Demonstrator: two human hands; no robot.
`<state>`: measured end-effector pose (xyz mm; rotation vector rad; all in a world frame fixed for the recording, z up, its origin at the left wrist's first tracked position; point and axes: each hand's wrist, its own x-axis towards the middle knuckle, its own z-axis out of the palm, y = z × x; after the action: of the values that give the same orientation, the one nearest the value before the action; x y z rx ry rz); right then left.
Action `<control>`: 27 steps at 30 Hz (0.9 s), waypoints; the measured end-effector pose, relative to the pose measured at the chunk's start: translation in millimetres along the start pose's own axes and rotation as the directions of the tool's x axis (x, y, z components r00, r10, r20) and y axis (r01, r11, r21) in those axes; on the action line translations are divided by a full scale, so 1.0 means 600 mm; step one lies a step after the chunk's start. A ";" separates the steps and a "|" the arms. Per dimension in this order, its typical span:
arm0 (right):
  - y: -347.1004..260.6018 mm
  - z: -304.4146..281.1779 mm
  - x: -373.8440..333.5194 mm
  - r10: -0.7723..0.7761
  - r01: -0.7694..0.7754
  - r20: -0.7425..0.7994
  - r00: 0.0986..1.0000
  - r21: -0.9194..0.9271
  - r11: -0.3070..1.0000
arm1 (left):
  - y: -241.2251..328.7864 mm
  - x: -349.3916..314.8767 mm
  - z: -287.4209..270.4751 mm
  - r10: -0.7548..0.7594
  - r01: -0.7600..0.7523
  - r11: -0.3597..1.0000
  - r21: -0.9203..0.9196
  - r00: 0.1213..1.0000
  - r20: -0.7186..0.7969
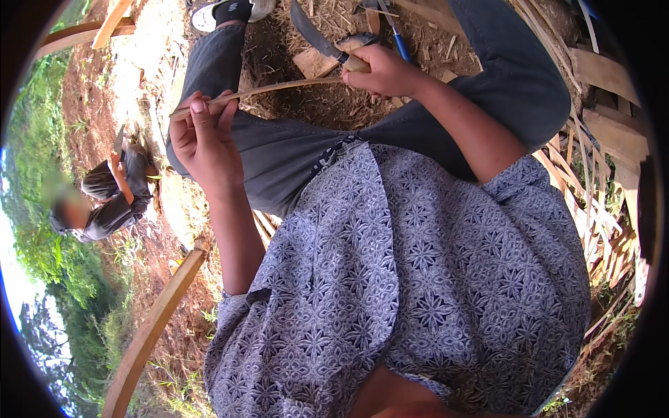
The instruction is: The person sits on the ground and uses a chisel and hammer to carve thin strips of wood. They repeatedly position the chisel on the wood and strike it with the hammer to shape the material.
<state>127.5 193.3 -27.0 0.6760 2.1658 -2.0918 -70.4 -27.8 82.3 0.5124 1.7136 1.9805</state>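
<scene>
Over my left thigh, my left hand (pixel 208 143) pinches one end of a thin strip of split wood or bamboo (pixel 279 87) between thumb and fingers. The strip runs across my lap with a slight bend, and its other end meets my right hand (pixel 387 72). That hand is closed round the pale handle of a curved knife (pixel 313 33), whose dark hooked blade points away from me toward the far left. Whether the right fingers also grip the strip is hidden.
A blue-handled tool (pixel 401 46) and a wood block (pixel 315 63) lie among shavings between my legs. Split strips (pixel 585 188) pile up at right. Curved beams (pixel 157 324) stand at left. Another person (pixel 111 195) sits farther left, holding a blade.
</scene>
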 end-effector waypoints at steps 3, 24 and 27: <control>-0.003 0.000 0.000 0.000 0.000 -0.017 1.000 -0.023 1.000 | 0.005 0.000 0.009 0.028 -0.028 0.999 0.029 1.000 -0.007; -0.124 0.017 -0.073 -0.199 0.093 0.257 0.945 0.374 0.923 | -0.009 0.034 -0.049 -0.295 0.263 0.921 -0.286 0.952 -0.076; -0.128 0.024 -0.075 -0.217 0.085 0.256 0.942 0.442 0.893 | -0.020 0.041 -0.050 -0.329 0.292 0.904 -0.312 0.941 -0.075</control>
<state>137.6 168.2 59.2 0.1826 1.6628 -2.5842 -106.3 -37.0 65.4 0.0042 1.4218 2.0136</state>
